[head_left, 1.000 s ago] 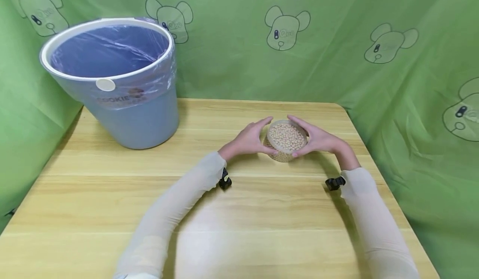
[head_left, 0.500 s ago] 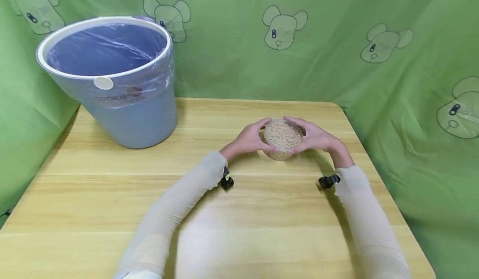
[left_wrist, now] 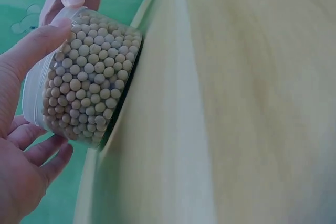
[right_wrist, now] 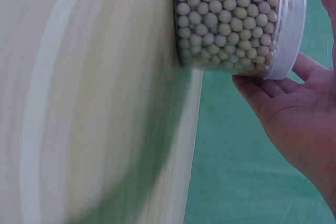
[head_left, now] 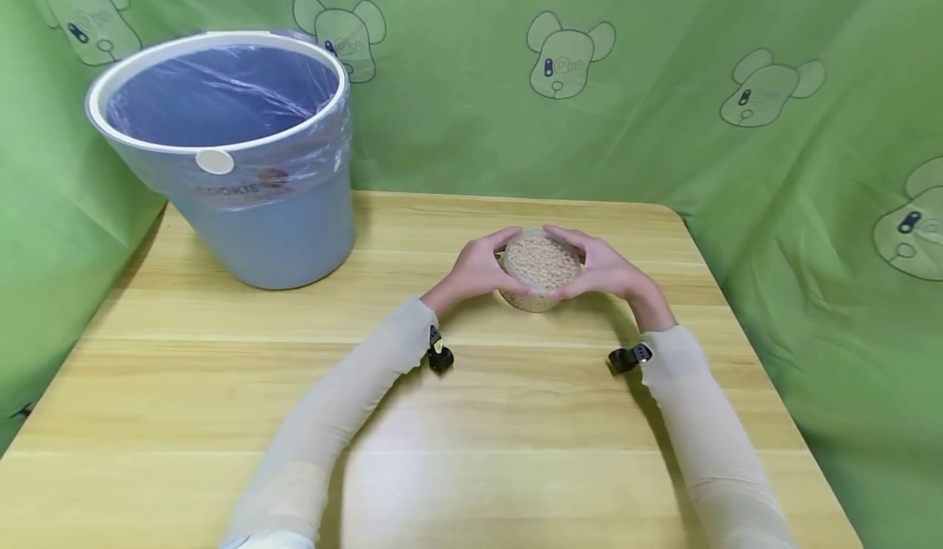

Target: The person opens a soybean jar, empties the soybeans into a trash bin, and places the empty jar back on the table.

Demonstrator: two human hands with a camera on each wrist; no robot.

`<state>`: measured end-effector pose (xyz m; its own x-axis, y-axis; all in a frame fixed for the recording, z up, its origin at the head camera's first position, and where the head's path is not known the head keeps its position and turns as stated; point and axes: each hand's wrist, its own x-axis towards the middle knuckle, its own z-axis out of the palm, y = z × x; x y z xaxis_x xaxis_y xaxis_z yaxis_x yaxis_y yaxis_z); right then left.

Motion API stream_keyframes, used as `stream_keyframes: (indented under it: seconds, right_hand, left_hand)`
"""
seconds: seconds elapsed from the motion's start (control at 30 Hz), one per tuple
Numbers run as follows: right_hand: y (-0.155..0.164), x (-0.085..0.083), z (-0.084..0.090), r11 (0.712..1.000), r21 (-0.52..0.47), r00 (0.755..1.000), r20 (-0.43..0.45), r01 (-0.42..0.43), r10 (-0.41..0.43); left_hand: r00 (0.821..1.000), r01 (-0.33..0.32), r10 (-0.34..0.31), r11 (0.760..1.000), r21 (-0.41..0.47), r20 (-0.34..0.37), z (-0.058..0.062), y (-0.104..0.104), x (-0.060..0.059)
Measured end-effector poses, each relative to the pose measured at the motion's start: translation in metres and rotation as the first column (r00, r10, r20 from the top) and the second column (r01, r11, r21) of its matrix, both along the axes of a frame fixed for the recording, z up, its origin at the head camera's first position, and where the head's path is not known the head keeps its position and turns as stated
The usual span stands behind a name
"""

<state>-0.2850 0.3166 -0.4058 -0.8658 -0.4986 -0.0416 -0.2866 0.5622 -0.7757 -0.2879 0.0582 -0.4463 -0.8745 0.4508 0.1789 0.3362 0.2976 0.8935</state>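
Note:
A round clear plastic jar [head_left: 543, 261] with a translucent lid, full of small beige soybean-like balls, is near the back of the table, right of centre. In the left wrist view the jar [left_wrist: 92, 77] has its base at the wooden surface; whether it touches is unclear. My left hand [head_left: 475, 271] grips the lid from the left, thumb in front and fingers behind. From the right, my right hand [head_left: 600, 267] holds the same lid, as the right wrist view also shows with the hand [right_wrist: 299, 108] at the lid's edge. Some fingertips are hidden behind the jar.
A tall blue bin [head_left: 280, 230] with a white rim and a clear plastic liner stands at the back left of the wooden table [head_left: 479, 418]. Green curtain [head_left: 457, 123] with printed mouse-like heads hangs behind and to the sides.
Both hands have moved a little to the left with the jar, toward the bin. Their grip on the lid stays much the same, and the view shifts slightly.

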Motion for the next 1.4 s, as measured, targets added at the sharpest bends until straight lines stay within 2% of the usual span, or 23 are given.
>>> stream_keyframes:
  seconds: [0.13, 0.27, 0.43, 0.6, 0.73, 0.93, 1.0, 1.07, 1.13, 1.27, 1.4]
  right_hand:
    - [-0.018, -0.004, 0.006, 0.999, -0.034, 0.999, -0.031, 0.011, -0.012]
    - [-0.040, -0.004, 0.019, 0.998, -0.066, 0.997, -0.067, 0.021, -0.025]
    - [-0.067, -0.003, 0.038, 0.983, -0.182, 0.992, -0.117, 0.023, -0.044]
    - [-0.094, -0.004, 0.056, 0.942, -0.335, 0.989, -0.127, 0.028, -0.075]
    - [-0.114, -0.004, 0.069, 0.907, -0.419, 0.986, -0.138, 0.031, -0.098]
    - [-0.146, -0.003, 0.082, 0.836, -0.548, 0.977, -0.154, 0.038, -0.145]
    - [-0.156, -0.004, 0.085, 0.811, -0.584, 0.975, -0.156, 0.038, -0.158]
    - [-0.164, -0.007, 0.086, 0.801, -0.598, 0.974, -0.165, 0.029, -0.158]
    - [-0.170, -0.010, 0.088, 0.803, -0.597, 0.975, -0.175, 0.006, -0.138]
    - [-0.175, -0.014, 0.088, 0.830, -0.556, 0.974, -0.204, -0.035, -0.096]
    - [-0.176, -0.015, 0.082, 0.848, -0.529, 0.977, -0.180, 0.005, -0.118]
  left_hand:
    - [1.000, -0.004, 0.003, 0.997, 0.075, 0.024, 0.008, -0.016, -0.003]
    - [1.000, -0.013, 0.010, 0.992, 0.123, 0.023, 0.017, -0.033, -0.004]
    - [0.999, -0.033, 0.036, 0.985, 0.170, -0.018, 0.038, -0.051, -0.002]
    - [0.995, -0.048, 0.070, 0.967, 0.250, -0.077, 0.060, -0.071, 0.000]
    - [0.989, -0.049, 0.088, 0.954, 0.295, -0.120, 0.077, -0.089, 0.003]
    - [0.986, -0.050, 0.103, 0.928, 0.369, -0.127, 0.105, -0.116, 0.006]
    - [0.984, -0.060, 0.121, 0.920, 0.387, -0.134, 0.111, -0.123, 0.005]
    - [0.979, -0.076, 0.144, 0.916, 0.393, -0.146, 0.115, -0.128, 0.003]
    - [0.973, -0.092, 0.167, 0.913, 0.397, -0.157, 0.118, -0.131, 0.001]
    - [0.970, -0.096, 0.178, 0.909, 0.405, -0.169, 0.120, -0.135, -0.003]
    - [0.969, -0.087, 0.171, 0.911, 0.402, -0.179, 0.118, -0.136, -0.005]
